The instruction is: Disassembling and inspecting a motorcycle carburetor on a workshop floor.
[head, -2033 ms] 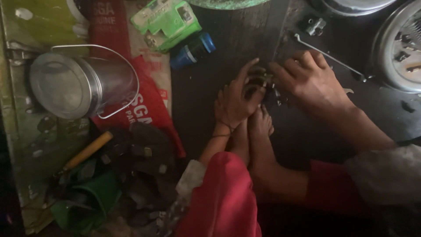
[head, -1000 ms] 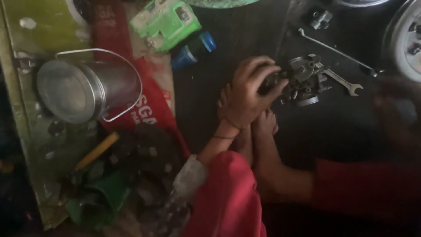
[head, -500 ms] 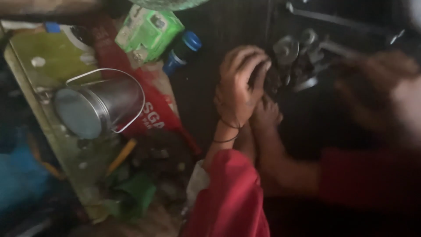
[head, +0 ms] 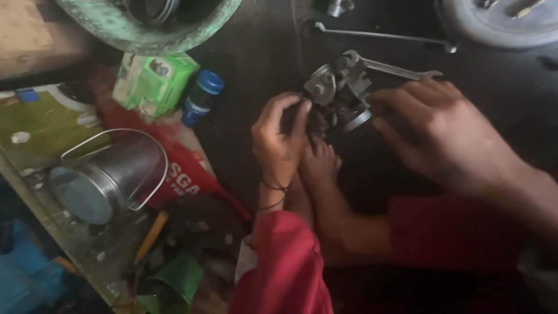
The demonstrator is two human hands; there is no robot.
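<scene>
A small grey metal engine part (head: 340,87), like a carburettor, sits on the dark floor. My left hand (head: 282,142) grips its left side with thumb and fingers. My right hand (head: 447,136) comes in from the right with fingers spread, their tips at the part's right edge and round cap. My bare foot (head: 318,163) lies just below the part, toes against it. An open-end spanner (head: 401,71) lies behind the part, touching it.
A long thin spanner (head: 383,36) lies farther back. At left are a steel pail (head: 107,174) on its side, a red bag (head: 186,168), a green box (head: 154,81), a blue-capped bottle (head: 202,97), a green basin (head: 145,26) and a yellow-handled tool (head: 151,235).
My right hand left the part, swung off to the right, and has now come back to its right side. My left hand kept hold of it. The camera moved closer.
</scene>
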